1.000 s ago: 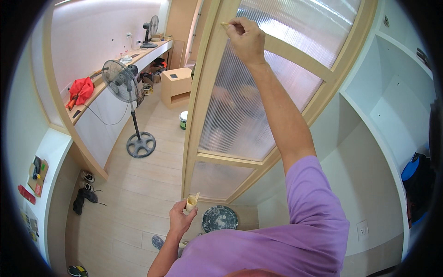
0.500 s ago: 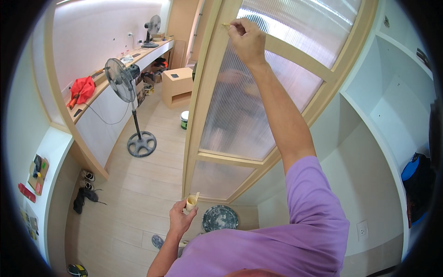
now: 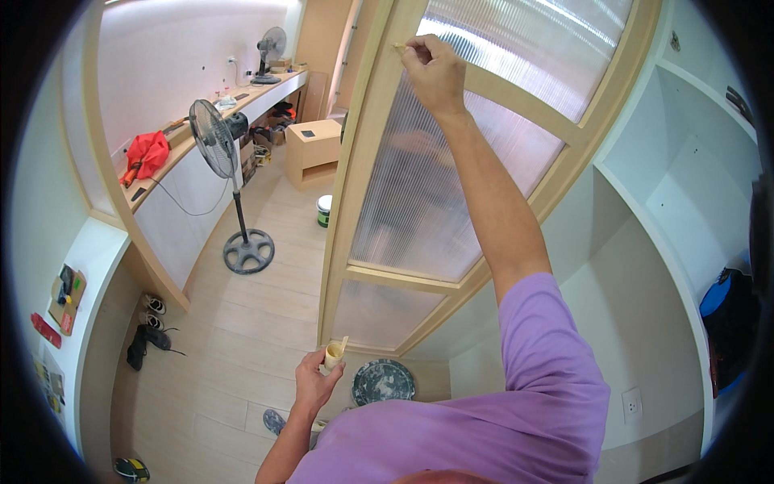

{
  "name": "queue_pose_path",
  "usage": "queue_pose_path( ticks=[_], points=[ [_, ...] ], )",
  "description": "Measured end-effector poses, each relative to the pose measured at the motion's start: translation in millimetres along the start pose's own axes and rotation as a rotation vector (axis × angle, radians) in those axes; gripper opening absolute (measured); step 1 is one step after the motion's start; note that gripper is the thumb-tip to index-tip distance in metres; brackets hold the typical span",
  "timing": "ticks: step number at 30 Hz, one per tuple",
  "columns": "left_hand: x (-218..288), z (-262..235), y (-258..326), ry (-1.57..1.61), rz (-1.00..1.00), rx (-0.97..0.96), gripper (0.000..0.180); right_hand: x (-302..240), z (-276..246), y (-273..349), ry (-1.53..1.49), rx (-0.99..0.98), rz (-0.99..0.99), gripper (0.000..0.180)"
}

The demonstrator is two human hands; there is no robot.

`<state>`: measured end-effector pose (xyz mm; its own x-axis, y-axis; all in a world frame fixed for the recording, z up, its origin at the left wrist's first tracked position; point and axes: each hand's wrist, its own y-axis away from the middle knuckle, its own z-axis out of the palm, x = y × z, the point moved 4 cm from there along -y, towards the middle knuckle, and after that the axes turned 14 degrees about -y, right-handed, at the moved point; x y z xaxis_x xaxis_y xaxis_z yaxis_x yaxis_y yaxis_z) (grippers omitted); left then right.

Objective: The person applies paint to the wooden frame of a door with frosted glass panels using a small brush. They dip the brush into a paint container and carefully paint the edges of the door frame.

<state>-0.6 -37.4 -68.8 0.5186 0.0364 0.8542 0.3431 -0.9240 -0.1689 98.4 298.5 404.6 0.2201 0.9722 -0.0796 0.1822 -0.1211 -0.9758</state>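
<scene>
High on the stile of a pale wooden door (image 3: 363, 153) with ribbed translucent panels, my right hand (image 3: 437, 77) is closed in a pinch. A small yellowish piece (image 3: 399, 48) sticks out from its fingertips against the wood; its exact kind is too small to make out. Low in front of me, my left hand (image 3: 314, 381) grips a small cup (image 3: 334, 356) with its opening up and yellowish paste inside. A thin flat stick (image 3: 345, 343) stands at the cup's right rim.
Beyond the door's left edge is a standing fan (image 3: 214, 141). Farther back are a wooden box unit (image 3: 310, 153) and a paint bucket (image 3: 323, 211). A round, stained lid-like disc (image 3: 383, 382) lies below the door. White shelving (image 3: 685, 145) curves along the right; shoes (image 3: 149, 343) lie at left.
My right hand has shifted very slightly, with the yellowish piece still at the stile. The left hand and cup look the same; the fan head has turned a little.
</scene>
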Motion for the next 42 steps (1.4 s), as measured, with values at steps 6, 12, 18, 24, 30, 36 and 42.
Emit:
queue_pose_path(
  ticks=[6, 12, 18, 24, 30, 36, 42],
  points=[
    [-4, 0, 3, -0.018, 0.02, 0.008, 0.041, -3, 2, -1, -0.009, -0.019, 0.015, 0.019],
    [2, -4, 5, -0.007, -0.011, 0.002, 0.034, -3, 3, 0, 0.043, -0.079, -0.01, 0.019],
    [3, -4, 6, -0.02, 0.002, -0.008, 0.035, 1, 5, -2, 0.012, -0.061, -0.001, 0.02],
    [2, -4, 11, -0.029, 0.006, -0.019, 0.035, 0, 3, -2, -0.068, -0.084, 0.07, 0.02],
    [9, 0, 15, 0.01, -0.028, -0.049, 0.036, -15, -26, 42, -0.203, -0.223, 0.225, 0.02],
    [26, -3, 4, -0.128, 0.074, -0.055, 0.043, -75, -66, 195, -0.548, -0.446, 0.689, 0.018],
    [63, -3, -25, -0.205, 0.19, -0.103, 0.041, -122, -121, 271, -0.543, -0.548, 0.735, 0.013]
  ],
)
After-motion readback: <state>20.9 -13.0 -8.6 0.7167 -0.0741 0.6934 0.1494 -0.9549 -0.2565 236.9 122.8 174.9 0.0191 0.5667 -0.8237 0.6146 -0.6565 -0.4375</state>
